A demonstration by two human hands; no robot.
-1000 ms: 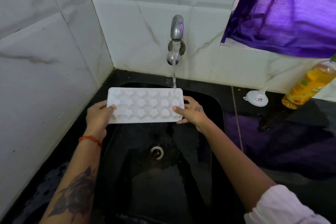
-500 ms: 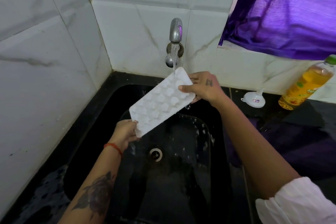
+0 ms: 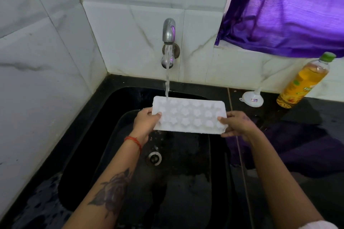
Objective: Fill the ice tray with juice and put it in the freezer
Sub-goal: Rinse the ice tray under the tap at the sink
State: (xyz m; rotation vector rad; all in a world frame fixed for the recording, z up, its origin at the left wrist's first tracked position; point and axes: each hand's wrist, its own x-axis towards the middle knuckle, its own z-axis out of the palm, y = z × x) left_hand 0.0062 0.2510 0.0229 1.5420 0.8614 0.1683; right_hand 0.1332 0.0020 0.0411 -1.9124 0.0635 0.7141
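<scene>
While the water from the tap (image 3: 169, 31) falls on the far left corner of the ice tray (image 3: 189, 115), I hold the tray over the black sink (image 3: 111, 121), one short end in each grip. My left hand (image 3: 146, 121) pinches the left end with the thumb on top, and my right hand (image 3: 235, 124) holds the right end the same way. The long axis of the tray runs from left to right between my hands, almost level, with the hollow side up. The tray is white, with star and flower shaped cells, and looks wet and without juice. The juice bottle (image 3: 302, 82) and a white funnel (image 3: 251, 98) stand on the desk (image 3: 316, 117), nearer to my right hand.
</scene>
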